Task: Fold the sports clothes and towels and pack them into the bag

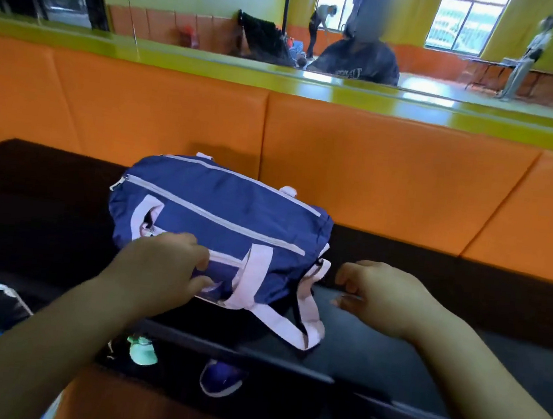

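Left hand point(165, 262) pinched the zipped navy duffel bag point(221, 223) on the black bench point(389, 353); right hand point(379, 296), loosely curled, held nothing.

Bare black worktop point(425, 347) is left right of the duffel bag point(218, 223); behind, passage is blocked by the orange padded wall point(375, 172).

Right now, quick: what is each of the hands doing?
Left hand: closed, pinching the front of the navy duffel bag near its zip.
Right hand: loosely curled, holding nothing, beside the bag.
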